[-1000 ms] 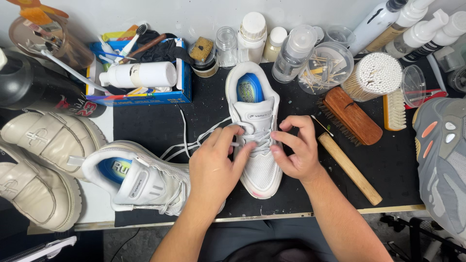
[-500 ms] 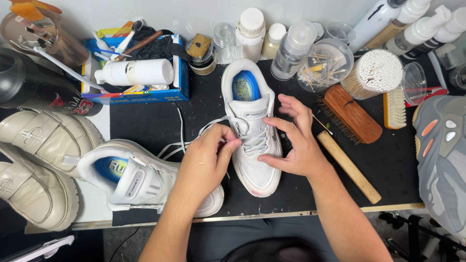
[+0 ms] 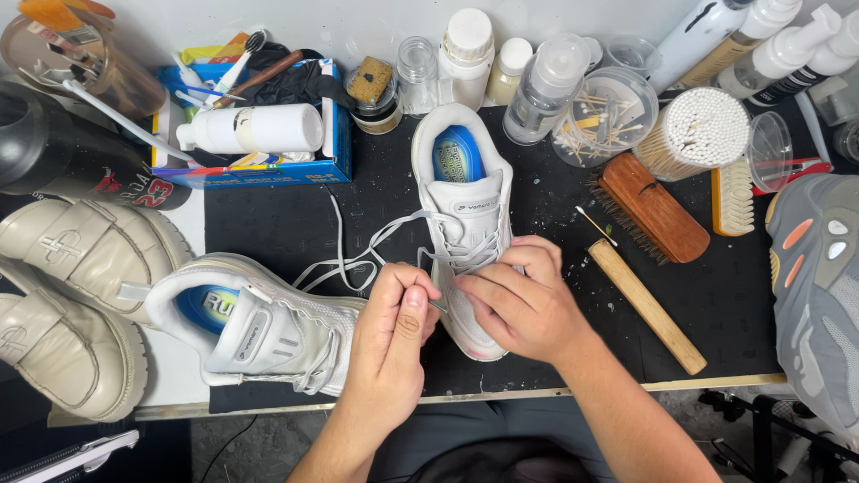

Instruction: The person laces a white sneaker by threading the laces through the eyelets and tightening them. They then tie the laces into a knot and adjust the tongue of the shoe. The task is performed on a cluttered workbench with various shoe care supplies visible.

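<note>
A white sneaker (image 3: 463, 201) with a blue insole stands toe toward me on the black mat (image 3: 268, 228). My left hand (image 3: 394, 335) pinches the end of its white lace (image 3: 358, 259) beside the shoe's left flank. My right hand (image 3: 519, 300) rests on the lacing at the shoe's middle, fingers curled on the eyelets and holding the shoe. A second white sneaker (image 3: 255, 326) lies on its side just left of my left hand, its loose laces trailing across the mat.
Two beige shoes (image 3: 67, 295) sit at the left edge and a grey shoe (image 3: 819, 286) at the right. Behind are a blue box (image 3: 259, 134) with a white bottle, several bottles and jars, cotton swabs (image 3: 698, 130), a wooden brush (image 3: 649, 206) and a wooden stick (image 3: 646, 304).
My hands have moved toward me along the shoe, from its middle to the lower lacing. My left hand has drawn the lace end down and left.
</note>
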